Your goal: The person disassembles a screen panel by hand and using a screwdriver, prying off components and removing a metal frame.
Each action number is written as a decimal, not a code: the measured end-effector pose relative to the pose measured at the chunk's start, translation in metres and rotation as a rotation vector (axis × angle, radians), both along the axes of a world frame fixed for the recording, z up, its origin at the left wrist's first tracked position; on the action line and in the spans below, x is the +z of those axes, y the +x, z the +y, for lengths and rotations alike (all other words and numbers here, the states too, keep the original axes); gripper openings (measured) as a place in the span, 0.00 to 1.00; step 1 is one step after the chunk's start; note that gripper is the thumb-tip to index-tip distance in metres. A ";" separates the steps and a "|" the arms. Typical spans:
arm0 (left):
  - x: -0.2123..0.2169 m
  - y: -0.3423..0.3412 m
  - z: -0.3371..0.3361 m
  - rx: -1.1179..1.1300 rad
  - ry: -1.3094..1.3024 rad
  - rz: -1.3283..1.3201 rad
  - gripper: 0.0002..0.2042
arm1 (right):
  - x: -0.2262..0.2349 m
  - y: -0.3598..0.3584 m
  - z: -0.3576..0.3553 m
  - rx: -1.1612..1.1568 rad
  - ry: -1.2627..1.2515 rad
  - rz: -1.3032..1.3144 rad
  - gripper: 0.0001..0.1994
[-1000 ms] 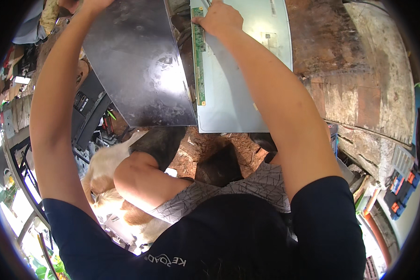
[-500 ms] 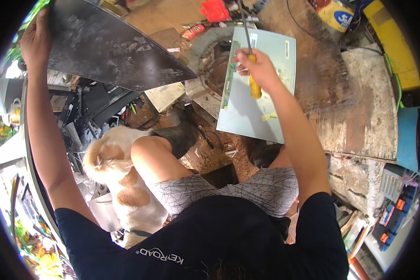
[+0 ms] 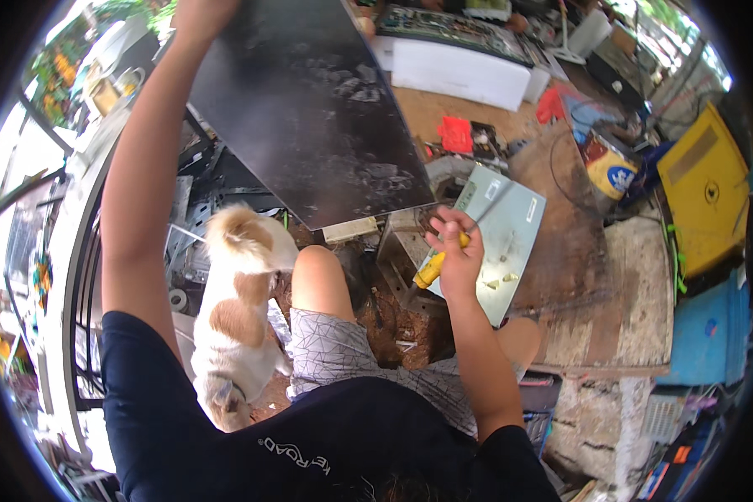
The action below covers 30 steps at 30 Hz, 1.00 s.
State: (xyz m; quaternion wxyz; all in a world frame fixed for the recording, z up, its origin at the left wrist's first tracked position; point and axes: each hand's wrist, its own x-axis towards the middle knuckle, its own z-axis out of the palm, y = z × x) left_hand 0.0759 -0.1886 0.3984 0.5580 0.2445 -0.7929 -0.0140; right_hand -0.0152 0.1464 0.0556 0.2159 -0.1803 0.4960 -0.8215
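At the upper left my left hand (image 3: 207,15) grips the edge of a large black flat screen panel (image 3: 318,100), its fingers partly cut off by the picture's top. Smudges mark the panel's dark face, and its lower corner hangs near the middle of the view. My right hand (image 3: 460,255) is closed around the yellow handle of a screwdriver (image 3: 431,272), whose thin shaft points up and right. Behind that hand lies a pale grey-green metal sheet (image 3: 510,230) with labels and small yellowish scraps on it.
A white and tan dog (image 3: 238,314) stands by my left leg. Right of the metal sheet is a worn wooden board (image 3: 619,293), with a yellow case (image 3: 707,192) beyond. Farther off, circuit boards (image 3: 452,33) rest on a white foam block (image 3: 460,71). A red plastic piece (image 3: 455,134) lies nearer.
My view has shifted up and left. The black panel is tilted more steeply, still held by my left hand. My right hand has drawn nearer to me with the screwdriver; the dog has turned its head.
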 end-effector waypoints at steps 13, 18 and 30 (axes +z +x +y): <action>-0.026 0.122 -0.024 0.127 0.611 -0.022 0.41 | 0.025 0.046 -0.031 0.145 -0.061 -0.087 0.14; -0.078 0.227 -0.019 -0.462 0.822 -0.493 0.40 | 0.055 0.027 -0.014 0.108 0.097 -0.067 0.16; -0.139 0.658 0.049 0.339 0.786 0.674 0.22 | 0.134 0.044 -0.051 0.539 0.261 0.296 0.17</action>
